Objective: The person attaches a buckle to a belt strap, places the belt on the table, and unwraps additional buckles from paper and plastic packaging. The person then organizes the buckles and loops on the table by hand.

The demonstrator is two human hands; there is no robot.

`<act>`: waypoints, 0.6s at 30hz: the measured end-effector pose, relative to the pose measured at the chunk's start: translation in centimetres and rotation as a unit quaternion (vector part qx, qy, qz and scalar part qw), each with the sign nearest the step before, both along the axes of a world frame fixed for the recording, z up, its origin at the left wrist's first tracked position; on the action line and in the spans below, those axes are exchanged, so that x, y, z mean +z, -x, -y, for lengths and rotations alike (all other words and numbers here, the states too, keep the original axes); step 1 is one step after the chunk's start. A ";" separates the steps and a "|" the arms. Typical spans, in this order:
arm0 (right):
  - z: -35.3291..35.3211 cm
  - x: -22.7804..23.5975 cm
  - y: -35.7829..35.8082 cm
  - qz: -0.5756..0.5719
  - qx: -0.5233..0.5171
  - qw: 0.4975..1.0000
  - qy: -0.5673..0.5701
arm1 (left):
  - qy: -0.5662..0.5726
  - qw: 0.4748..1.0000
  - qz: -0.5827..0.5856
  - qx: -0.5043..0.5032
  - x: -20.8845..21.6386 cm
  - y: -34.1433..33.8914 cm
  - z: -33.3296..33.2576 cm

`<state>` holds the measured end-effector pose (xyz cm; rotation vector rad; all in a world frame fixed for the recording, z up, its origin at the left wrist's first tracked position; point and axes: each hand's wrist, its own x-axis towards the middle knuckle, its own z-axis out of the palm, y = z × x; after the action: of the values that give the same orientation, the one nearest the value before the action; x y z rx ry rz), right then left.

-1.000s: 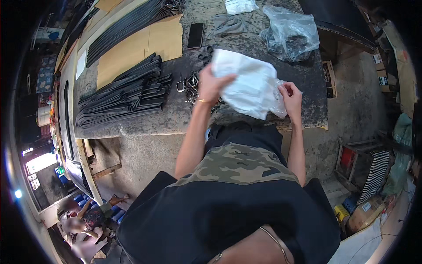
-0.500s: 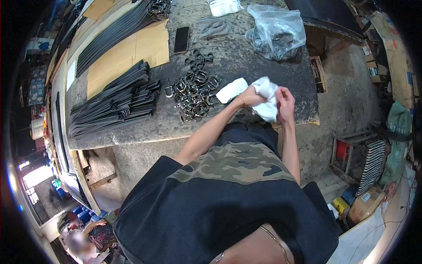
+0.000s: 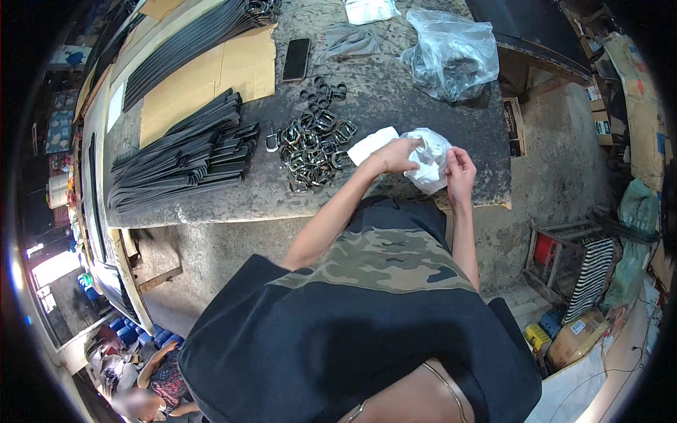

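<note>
A thin white plastic bag [image 3: 429,176] is spread at the table's front edge, between my hands. My left hand [image 3: 396,155] reaches to the bag's left side, thumb and fingers apart against it. On the other side my right hand [image 3: 460,173] pinches the bag's edge between thumb and fingertips. A flat white folded piece [image 3: 368,146] lies beside my left hand; I cannot tell if it is cloth or plastic. Left of it is a heap of metal belt buckles [image 3: 314,151], with black ring-like loops [image 3: 321,92] just behind. What the bag contains is not visible.
Black straps [image 3: 190,158] lie stacked on the left, with cardboard [image 3: 243,67] and more straps [image 3: 190,49] behind. A phone [image 3: 296,59], a grey cloth [image 3: 352,40] and a clear plastic bag [image 3: 451,56] lie farther back. Another person [image 3: 166,381] is at lower left.
The white bag has gone from bunched up to spread wider. My left hand's grip has loosened and its fingers have parted; my right hand still pinches the edge.
</note>
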<state>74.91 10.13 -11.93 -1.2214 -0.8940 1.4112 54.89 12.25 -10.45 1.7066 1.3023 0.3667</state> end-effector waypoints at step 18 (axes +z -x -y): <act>-1.4 0.4 -0.4 -0.145 0.240 0.959 0.031 | 0.049 0.967 0.096 0.230 -2.2 -4.5 -0.4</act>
<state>75.34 11.53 -11.54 -0.8358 -0.9816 1.9592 59.35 12.65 -12.64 1.2397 1.5360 0.7058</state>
